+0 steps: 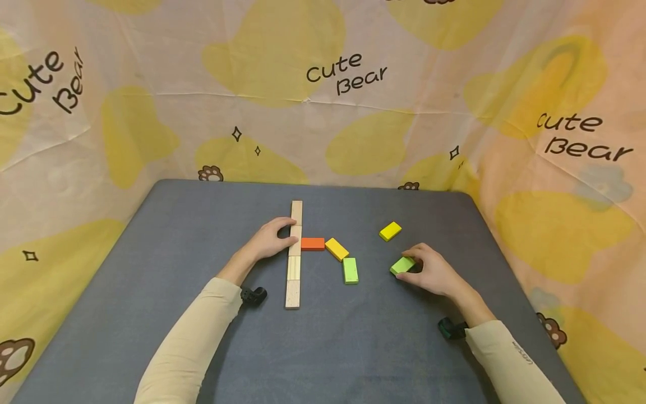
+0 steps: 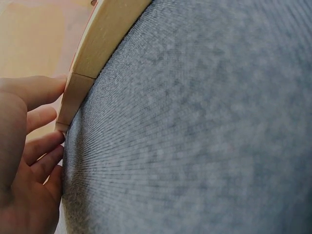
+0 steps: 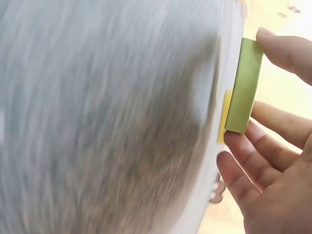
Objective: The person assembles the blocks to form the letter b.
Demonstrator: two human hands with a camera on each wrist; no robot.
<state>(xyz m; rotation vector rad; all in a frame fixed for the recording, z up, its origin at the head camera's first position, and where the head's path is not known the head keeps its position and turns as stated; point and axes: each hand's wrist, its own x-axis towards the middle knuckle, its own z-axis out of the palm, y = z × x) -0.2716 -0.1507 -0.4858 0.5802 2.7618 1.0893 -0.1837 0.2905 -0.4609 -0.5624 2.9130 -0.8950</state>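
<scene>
A line of several plain wooden blocks (image 1: 293, 268) lies end to end on the grey table. My left hand (image 1: 272, 238) rests at its left side, thumb and index fingertips apart, touching the upper part of the row. In the left wrist view the thumb is right at the edge of the wooden blocks (image 2: 90, 53). On the right, my right hand (image 1: 435, 272) pinches a light green block (image 1: 402, 265) between thumb and fingers. The right wrist view shows that green block (image 3: 244, 85) held by its ends, overlapping a yellow block (image 3: 224, 117) behind it.
From the wooden row an orange block (image 1: 313, 244), an amber block (image 1: 337, 249) and another green block (image 1: 350, 270) run rightward in a curve. A lone yellow block (image 1: 390, 231) lies beyond my right hand. Printed cloth (image 1: 282, 151) surrounds the table (image 1: 333, 348).
</scene>
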